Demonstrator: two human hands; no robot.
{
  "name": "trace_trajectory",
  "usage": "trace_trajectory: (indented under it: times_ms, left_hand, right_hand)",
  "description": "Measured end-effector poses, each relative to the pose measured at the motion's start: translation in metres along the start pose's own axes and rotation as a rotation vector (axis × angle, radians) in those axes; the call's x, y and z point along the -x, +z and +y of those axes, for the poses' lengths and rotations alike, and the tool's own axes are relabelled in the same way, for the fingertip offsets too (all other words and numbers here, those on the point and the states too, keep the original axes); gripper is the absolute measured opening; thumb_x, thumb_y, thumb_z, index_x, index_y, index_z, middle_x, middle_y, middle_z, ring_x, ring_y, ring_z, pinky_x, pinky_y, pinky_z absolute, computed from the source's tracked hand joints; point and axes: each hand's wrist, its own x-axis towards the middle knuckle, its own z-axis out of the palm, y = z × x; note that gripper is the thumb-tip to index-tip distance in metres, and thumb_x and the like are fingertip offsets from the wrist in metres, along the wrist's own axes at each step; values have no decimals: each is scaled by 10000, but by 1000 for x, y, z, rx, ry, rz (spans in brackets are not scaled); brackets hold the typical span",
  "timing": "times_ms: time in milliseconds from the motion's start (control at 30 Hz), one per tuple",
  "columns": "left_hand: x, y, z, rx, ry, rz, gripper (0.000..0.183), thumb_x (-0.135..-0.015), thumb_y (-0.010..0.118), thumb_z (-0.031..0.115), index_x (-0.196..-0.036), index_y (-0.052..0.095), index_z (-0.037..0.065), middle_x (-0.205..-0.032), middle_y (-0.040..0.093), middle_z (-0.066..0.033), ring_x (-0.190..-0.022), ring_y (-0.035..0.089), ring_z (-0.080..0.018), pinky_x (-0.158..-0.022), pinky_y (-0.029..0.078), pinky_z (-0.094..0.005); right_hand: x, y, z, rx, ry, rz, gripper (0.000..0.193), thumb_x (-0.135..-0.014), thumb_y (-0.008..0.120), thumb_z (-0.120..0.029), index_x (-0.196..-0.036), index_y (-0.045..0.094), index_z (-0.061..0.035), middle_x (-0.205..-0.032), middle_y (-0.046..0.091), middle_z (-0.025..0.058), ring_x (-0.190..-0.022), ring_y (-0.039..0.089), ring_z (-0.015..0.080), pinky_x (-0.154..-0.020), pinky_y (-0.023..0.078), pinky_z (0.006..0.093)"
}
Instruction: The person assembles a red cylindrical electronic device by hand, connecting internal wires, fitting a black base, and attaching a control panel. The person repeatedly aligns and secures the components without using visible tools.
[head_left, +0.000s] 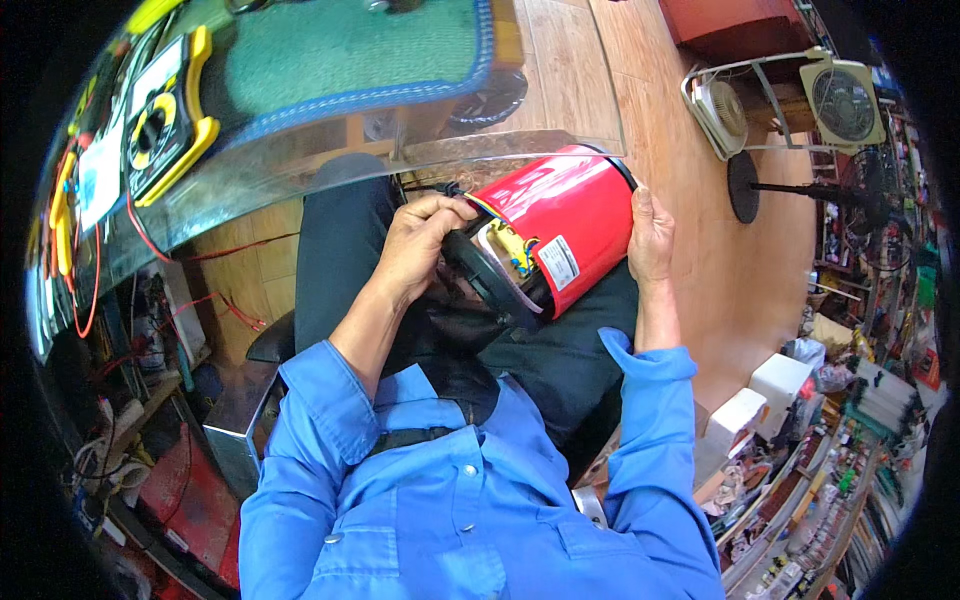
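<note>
A red cylindrical appliance (590,215) with a white label lies tilted across my lap, over my thighs. Its near-left end is open, showing yellow-wrapped wiring (513,245) inside. A black end piece (490,275) sits at that opening, partly apart from the red shell. My left hand (415,240) is closed on the edge at the open end, thumb and fingers pinched at the upper corner. At the opposite end my right hand (652,235) grips the red shell by its dark rim, with most fingers hidden behind it.
A glass-topped table (420,160) runs along the front left, its edge close to the appliance. On it lie a yellow-and-black multimeter (165,120) with red leads and a green mat (350,50). Fans (845,100) stand far right. Parts and white boxes (780,380) crowd the right side.
</note>
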Motion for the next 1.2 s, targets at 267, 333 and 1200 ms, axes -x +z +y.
trace_trajectory:
  times_ms: [267,333,1200]
  left_hand:
    - [1,7,6,10,25,6,166,-977,660,-41,-1018,819,-20,-1031,798,-56,-921,699,-146,-874,576,-297]
    - [4,5,6,2,46,-1,163,-967,666,-38,-1032,815,-22,-1039,801,-62,-948,708,-157,-904,583,-305]
    - [2,12,9,332,-41,118,246,-1127,795,316,-1000,789,105,-949,783,-9,-860,685,-118,-813,544,-305]
  right_hand:
    - [-5,-13,13,60,5,61,495,-1217,656,-370,-1433,768,61,-1261,805,35,-1170,680,118,-1066,537,293]
    - [-5,-6,8,22,-12,71,488,-1213,666,-366,-1421,774,62,-1256,801,34,-1170,677,117,-1068,536,294]
    - [3,-12,27,-36,9,71,591,-1237,591,-415,-1512,704,96,-1385,795,103,-1278,702,167,-1165,524,340]
